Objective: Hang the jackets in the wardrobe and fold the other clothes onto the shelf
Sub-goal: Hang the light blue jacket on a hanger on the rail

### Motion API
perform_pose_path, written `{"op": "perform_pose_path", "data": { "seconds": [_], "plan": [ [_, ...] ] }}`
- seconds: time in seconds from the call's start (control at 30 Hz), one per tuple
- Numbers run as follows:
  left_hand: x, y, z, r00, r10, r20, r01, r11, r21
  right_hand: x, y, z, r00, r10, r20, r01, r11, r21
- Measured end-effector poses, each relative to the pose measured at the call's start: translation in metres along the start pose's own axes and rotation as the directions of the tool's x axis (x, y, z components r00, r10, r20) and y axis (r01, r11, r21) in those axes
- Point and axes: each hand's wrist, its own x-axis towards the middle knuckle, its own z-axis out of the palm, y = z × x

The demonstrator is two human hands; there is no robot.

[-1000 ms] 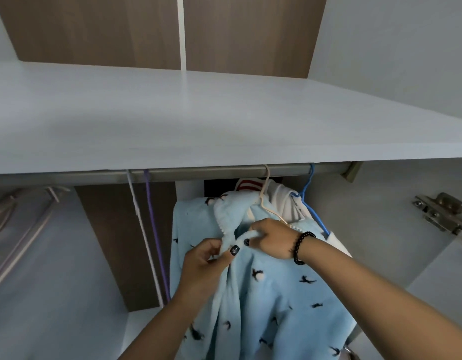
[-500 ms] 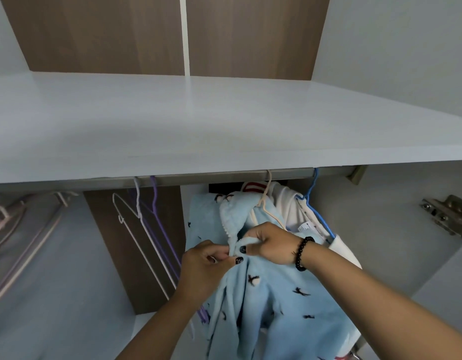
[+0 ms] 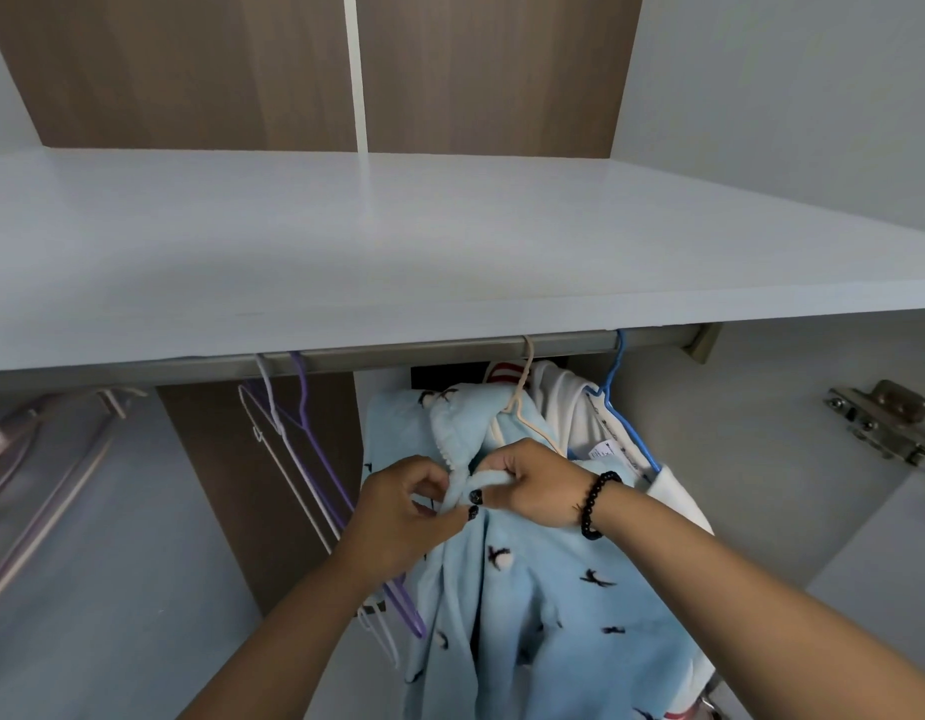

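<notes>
A light blue fleece jacket (image 3: 528, 579) with small dark bird prints is hanging from a beige hanger (image 3: 523, 402) on the metal rail (image 3: 450, 350) just under the front edge of the white shelf (image 3: 398, 241), toward the rail's right end. Both hands are working at the jacket's front opening, just below the collar. The left hand (image 3: 398, 506) is pinching the left front edge of the fabric between curled fingers and thumb, and the right hand (image 3: 533, 485), with a black bead bracelet (image 3: 598, 504) on its wrist, is gripping the right front edge with its fingers curled around a fold of fleece; the two hands are touching at the fingertips. Just behind the blue jacket, a white garment (image 3: 569, 407) is hanging on a blue hanger (image 3: 619, 402), nearer the right end of the rail. Toward the rail's middle, to the left of the jacket, a purple hanger (image 3: 315, 459) and a white hanger (image 3: 273, 439) are hanging bare. A metal door hinge (image 3: 881, 418) is showing at the right side of the wardrobe.
</notes>
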Motion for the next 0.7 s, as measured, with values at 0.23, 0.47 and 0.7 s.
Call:
{"op": "perform_pose_path", "data": {
  "seconds": [0.23,0.47,0.7],
  "plan": [
    [-0.002,0.003,-0.004,0.981,0.183,0.065,-0.194,0.944,0.269,-0.005,0.0,0.004,0.994,-0.075,-0.076,0.072,0.996,-0.046],
    [-0.015,0.001,0.004,0.965,0.261,-0.013,-0.244,0.915,0.322,-0.019,0.004,0.0,0.963,-0.125,-0.241,0.114,0.992,-0.058],
    [-0.024,-0.005,0.017,0.956,0.276,-0.096,-0.241,0.931,0.274,-0.028,0.002,-0.001,0.941,-0.117,-0.317,0.11,0.993,-0.04]
  ]
}}
